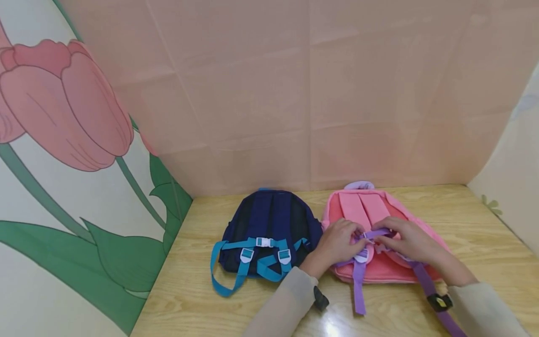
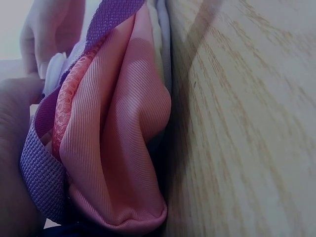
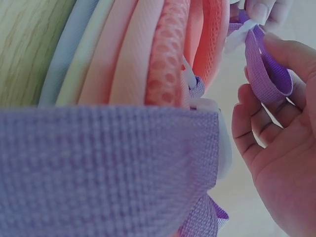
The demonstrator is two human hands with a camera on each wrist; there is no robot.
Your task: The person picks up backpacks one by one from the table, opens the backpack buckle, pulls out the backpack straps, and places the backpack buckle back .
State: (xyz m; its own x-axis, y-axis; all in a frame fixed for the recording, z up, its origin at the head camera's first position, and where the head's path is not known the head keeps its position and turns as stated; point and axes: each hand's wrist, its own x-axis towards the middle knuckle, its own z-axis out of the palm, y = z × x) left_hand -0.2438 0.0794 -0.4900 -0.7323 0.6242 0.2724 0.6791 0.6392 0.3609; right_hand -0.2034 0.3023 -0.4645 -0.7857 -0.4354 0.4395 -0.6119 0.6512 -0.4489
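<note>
A pink backpack [image 1: 400,271] lies on the table with its padded shoulder straps up. Over its lower half both hands meet at a purple strap [image 1: 381,232]. My left hand [image 1: 338,239] pinches a small white buckle [image 3: 239,37] on that strap, its fingertips seen at the top of the right wrist view. My right hand [image 1: 414,241] holds a loop of the purple strap [image 3: 266,79] between thumb and fingers. In the left wrist view, purple webbing [image 2: 42,173] runs past the left hand [image 2: 17,143] along the pink bag's side.
Left of the pink bag lies a navy backpack [image 1: 271,215] with teal straps [image 1: 229,285] and a fastened white buckle [image 1: 264,242]. Loose purple strap ends [image 1: 359,290] hang toward the front of the wooden table [image 1: 189,309]. A pinkish cloth [image 1: 269,93] hangs behind.
</note>
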